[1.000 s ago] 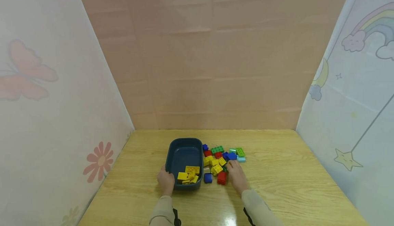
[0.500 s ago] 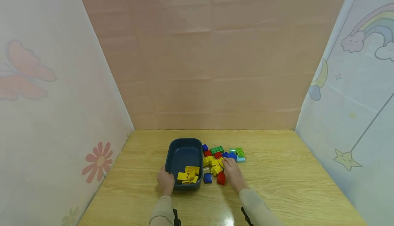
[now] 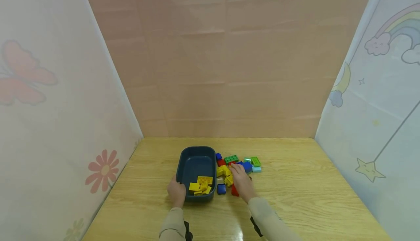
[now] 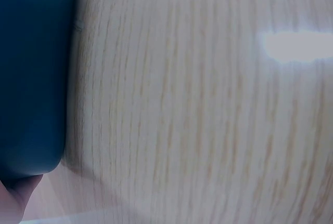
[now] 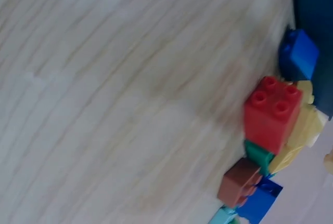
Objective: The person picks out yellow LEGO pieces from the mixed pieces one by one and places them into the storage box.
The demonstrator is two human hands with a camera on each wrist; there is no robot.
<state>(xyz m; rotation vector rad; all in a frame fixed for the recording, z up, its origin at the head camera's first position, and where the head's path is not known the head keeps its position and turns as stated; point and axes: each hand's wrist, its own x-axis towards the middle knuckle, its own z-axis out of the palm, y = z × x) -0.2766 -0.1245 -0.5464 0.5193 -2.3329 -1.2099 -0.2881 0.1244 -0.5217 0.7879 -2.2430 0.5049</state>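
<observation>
A dark blue plastic bin [image 3: 197,199] stands on the table, with several yellow toy bricks [image 3: 205,180] lying in its near end. My left hand [image 3: 177,193] grips the bin's left wall near the front corner. In the left wrist view the bin's side [image 4: 34,78] fills the left edge, with a bit of the hand [image 4: 15,203] below it. My right hand [image 3: 242,182] reaches over a pile of loose bricks, fingers pointing down among yellow bricks [image 3: 223,170]. Its fingertips are mostly hidden, so whether it pinches a brick is unclear. A red brick [image 5: 270,115] shows in the right wrist view.
Beside the bin lie a blue brick [image 3: 221,189], a green brick [image 3: 231,158], a light green brick [image 3: 255,161] and a pale blue brick [image 3: 257,169]. A brown brick [image 5: 237,182] shows near the pile's edge. Walls rise left, right and behind the wooden table [image 3: 295,193].
My right hand has moved left across the pile and now covers some of the yellow bricks. The left hand and the bin stay in place.
</observation>
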